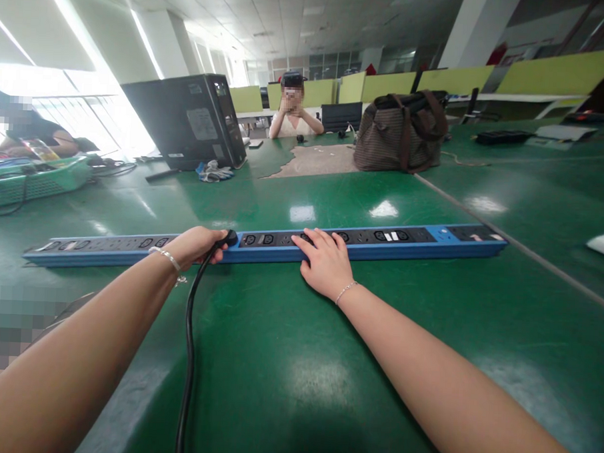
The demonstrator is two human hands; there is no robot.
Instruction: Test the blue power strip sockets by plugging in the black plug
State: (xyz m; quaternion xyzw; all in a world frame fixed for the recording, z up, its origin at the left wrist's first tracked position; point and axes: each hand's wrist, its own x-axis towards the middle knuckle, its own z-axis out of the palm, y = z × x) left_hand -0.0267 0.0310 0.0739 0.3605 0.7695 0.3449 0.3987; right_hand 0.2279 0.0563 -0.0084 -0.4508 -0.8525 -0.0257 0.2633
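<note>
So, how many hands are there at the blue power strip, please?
2. The left hand holds a black plug at the blue power strip; the right hand rests on the strip, further right. No other hand shows there.

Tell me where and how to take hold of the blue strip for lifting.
Likely best by its long edges, from above, near both ends: the strip is long, narrow and lies flat, sockets up, so holding one end alone could leave the other dragging. The left hand holds the plug and would need to let go first.
</note>
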